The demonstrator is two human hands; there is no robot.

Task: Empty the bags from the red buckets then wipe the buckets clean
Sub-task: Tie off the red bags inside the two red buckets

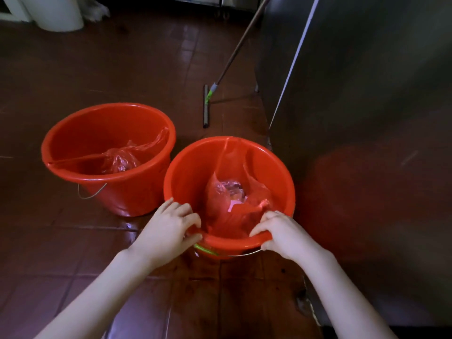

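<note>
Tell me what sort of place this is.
Probably the back area of a commercial kitchen. The floor is wet brown tile, a tall steel cabinet stands at right, and a long-handled squeegee rests on the tiles beside it.

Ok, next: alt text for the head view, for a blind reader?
A person's left hand and right hand grip the near rim of a red bucket with a red plastic bag inside. A second red bucket, holding a crumpled bag, stands to its left on the tiled floor, a squeegee beyond.
</note>
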